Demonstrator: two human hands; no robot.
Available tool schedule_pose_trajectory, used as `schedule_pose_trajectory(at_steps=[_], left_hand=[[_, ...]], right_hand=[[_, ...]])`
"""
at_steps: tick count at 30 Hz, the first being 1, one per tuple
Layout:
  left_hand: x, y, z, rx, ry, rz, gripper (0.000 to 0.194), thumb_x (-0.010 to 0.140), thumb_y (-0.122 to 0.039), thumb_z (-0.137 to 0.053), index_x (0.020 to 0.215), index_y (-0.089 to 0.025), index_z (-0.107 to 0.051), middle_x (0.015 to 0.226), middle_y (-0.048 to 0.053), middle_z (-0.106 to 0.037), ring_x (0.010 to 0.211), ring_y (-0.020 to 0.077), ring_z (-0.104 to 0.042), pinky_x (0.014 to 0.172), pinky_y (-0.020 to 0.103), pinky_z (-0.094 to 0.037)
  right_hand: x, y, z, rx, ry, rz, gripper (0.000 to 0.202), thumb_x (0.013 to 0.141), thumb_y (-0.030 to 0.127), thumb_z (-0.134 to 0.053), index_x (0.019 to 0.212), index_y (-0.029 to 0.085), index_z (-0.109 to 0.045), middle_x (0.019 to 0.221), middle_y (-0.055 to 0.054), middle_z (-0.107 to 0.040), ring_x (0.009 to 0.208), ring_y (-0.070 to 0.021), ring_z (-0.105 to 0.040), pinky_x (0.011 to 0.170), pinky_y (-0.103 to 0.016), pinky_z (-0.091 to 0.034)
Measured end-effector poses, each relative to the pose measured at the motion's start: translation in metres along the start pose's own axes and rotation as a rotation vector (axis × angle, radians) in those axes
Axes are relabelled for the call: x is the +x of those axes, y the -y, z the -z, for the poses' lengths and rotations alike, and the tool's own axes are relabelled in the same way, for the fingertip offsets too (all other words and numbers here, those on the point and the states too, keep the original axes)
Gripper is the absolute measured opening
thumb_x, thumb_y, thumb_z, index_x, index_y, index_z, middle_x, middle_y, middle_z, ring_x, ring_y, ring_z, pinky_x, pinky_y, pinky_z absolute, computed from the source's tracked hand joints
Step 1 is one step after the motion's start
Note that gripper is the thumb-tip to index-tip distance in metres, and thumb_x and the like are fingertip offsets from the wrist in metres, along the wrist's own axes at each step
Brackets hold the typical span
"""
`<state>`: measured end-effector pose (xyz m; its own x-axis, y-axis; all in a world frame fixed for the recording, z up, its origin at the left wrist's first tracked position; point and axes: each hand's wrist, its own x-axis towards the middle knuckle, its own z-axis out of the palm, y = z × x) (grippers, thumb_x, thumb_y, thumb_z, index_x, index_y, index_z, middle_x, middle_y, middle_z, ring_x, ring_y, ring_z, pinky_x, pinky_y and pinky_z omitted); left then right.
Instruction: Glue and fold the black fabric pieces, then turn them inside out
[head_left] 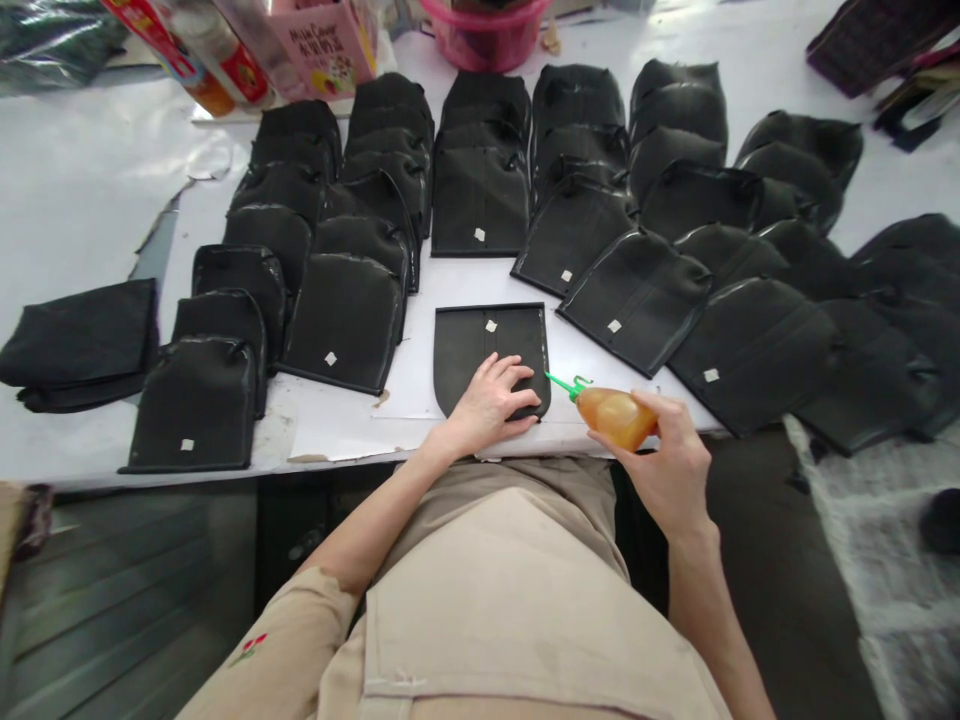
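The white bench bears overlapping black pieces fanned around one flat black panel near its front edge. On the panel rests the left hand, its grip spread apart; the right hand's grip is clamped around an amber bottle. Its green nozzle points at the panel's right edge, and a white tag sits near the panel's top.

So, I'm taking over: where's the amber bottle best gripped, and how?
Grip the amber bottle by its rounded rear, probably from the right: the green nozzle points left toward the black panel, and the right hand, gripping there, leaves the nozzle clear.
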<state>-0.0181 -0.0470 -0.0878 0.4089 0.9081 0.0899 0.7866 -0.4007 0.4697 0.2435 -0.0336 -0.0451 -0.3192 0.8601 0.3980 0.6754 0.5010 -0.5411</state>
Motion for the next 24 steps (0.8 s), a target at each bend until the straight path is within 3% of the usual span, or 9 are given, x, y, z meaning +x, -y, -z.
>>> schedule_pose_trajectory(at_steps=[18, 24], left_hand=[[-0.001, -0.001, -0.003, -0.013, -0.013, 0.025, 0.021, 0.092, -0.04, -0.064, 0.101, -0.025, -0.074, 0.133, 0.009, -0.059, 0.141, 0.0293, -0.042, 0.122, 0.056, -0.026], [-0.001, -0.002, -0.004, -0.045, -0.028, 0.052, 0.016, 0.091, -0.034, -0.063, 0.1, -0.026, -0.074, 0.133, 0.007, -0.059, 0.141, 0.0271, -0.041, 0.123, 0.054, -0.024]], right_hand=[[-0.025, 0.01, 0.008, 0.031, 0.014, -0.103, 0.053, 0.082, 0.047, -0.079, 0.125, 0.025, -0.057, 0.109, -0.008, -0.066, 0.1, -0.0267, -0.066, 0.087, -0.042, -0.057], [-0.03, 0.013, 0.01, 0.024, 0.015, -0.1, 0.053, 0.082, 0.046, -0.08, 0.124, 0.025, -0.057, 0.107, -0.007, -0.066, 0.097, -0.0261, -0.066, 0.084, -0.041, -0.057]])
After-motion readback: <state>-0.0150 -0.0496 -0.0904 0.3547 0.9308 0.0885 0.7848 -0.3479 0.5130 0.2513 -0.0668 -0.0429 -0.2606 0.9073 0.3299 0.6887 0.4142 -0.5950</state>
